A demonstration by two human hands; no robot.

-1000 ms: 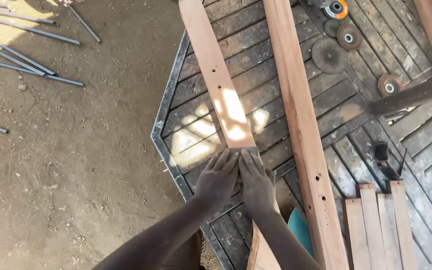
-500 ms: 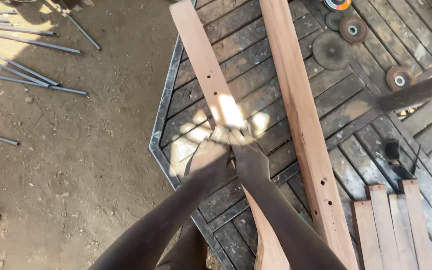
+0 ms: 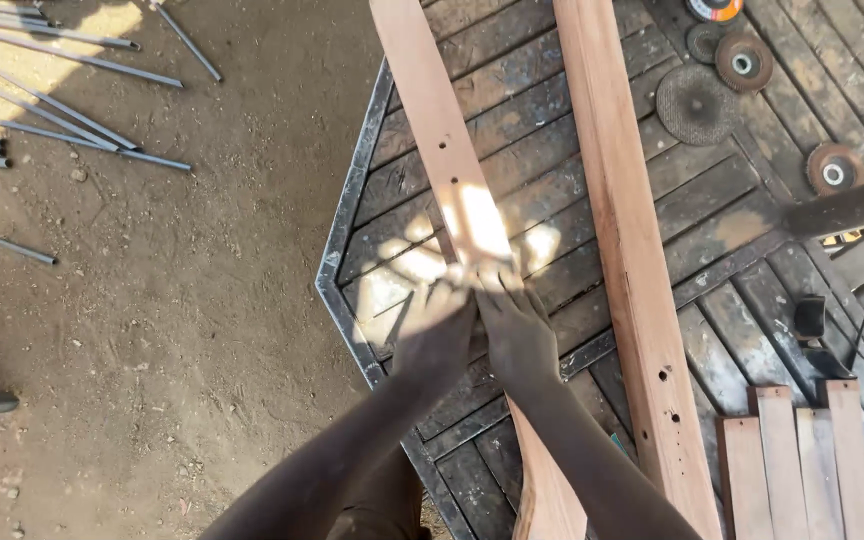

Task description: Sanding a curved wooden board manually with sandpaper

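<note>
A long reddish wooden plank (image 3: 430,110) with small drilled holes lies lengthwise on a dark slatted worktable (image 3: 352,200). Both hands press on it side by side near its middle. My left hand (image 3: 436,328) lies flat at the plank's left edge, fingers spread into a patch of sunlight. Beside it, my right hand (image 3: 518,326) rests on the plank itself, fingers pointing forward. Whether either hand grips the plank or only presses on it is unclear. A second, wider plank (image 3: 622,220) lies parallel just to the right.
Several grinding discs (image 3: 697,104) lie at the table's far right. Short wooden slats (image 3: 797,460) are stacked at the near right. Thin metal rods (image 3: 52,130) lie on the dirt floor (image 3: 152,350) to the left. A dark bar (image 3: 847,208) juts in from the right.
Both hands have slid forward along the narrow plank into the sunlit patch. The view has shifted slightly.
</note>
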